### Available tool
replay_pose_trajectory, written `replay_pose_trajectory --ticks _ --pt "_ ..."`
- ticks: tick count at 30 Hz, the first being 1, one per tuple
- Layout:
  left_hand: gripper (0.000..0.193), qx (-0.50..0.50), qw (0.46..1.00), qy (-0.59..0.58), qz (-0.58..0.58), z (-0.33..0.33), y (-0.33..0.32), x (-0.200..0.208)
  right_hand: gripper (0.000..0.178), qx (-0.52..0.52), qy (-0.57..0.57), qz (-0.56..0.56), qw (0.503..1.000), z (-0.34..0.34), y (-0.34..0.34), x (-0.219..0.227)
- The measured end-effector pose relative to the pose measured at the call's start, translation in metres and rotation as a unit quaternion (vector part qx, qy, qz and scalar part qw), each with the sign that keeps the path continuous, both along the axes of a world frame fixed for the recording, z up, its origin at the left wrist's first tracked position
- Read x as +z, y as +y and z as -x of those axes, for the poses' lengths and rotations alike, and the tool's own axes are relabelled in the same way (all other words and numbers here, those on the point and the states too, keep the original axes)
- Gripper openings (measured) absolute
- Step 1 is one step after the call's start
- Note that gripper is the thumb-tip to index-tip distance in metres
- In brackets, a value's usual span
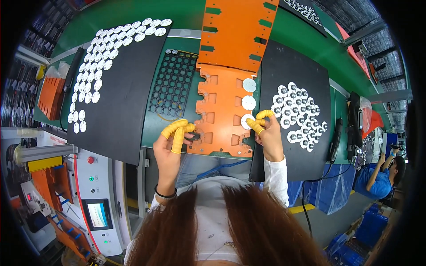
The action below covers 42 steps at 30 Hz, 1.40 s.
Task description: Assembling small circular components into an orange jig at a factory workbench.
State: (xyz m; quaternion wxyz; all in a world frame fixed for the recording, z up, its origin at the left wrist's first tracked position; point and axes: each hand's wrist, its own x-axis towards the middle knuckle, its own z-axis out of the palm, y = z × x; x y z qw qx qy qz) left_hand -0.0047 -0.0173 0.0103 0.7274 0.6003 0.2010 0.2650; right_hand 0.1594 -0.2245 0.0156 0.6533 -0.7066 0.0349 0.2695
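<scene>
Yellow finger cots cover several fingertips of both hands. My left hand (170, 146) pinches a small dark round part (194, 136) at the left edge of the orange fixture plate (226, 111). On the right edge of that plate, my right hand (269, 135) has its thumb and index finger closed at the rim of a white disc (247, 121). Two more white discs, the middle one (248, 103) and the far one (249, 85), lie farther up the same edge. The plate's orange lid (235, 35) stands opened away from me.
Left of the fixture are a black grid tray (172, 84) and a black mat (126, 106) with rows of white discs. To the right, another black mat (284, 57) carries white discs with metal centres. A machine panel (98, 213) stands lower left; a person in blue (377, 181) works at far right.
</scene>
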Motion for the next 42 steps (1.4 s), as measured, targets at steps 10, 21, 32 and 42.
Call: replay_pose_trajectory --ticks 10,21,32,42 --pt "0.027 0.037 0.998 0.039 -0.041 0.018 0.030 -0.003 0.022 0.025 -0.009 0.009 1.000 -0.001 -0.004 -0.001" --pt "0.028 0.170 0.979 0.078 -0.087 0.053 0.078 0.004 0.020 0.030 -0.064 0.012 0.997 0.002 0.003 -0.007" --pt "0.052 0.208 0.719 0.408 -0.523 0.075 0.245 0.000 0.016 0.044 -0.179 0.089 0.979 0.006 -0.002 -0.021" --pt "0.040 0.224 0.693 0.461 -0.507 0.046 0.296 -0.036 0.021 -0.030 -0.439 0.231 0.868 0.012 0.005 0.035"
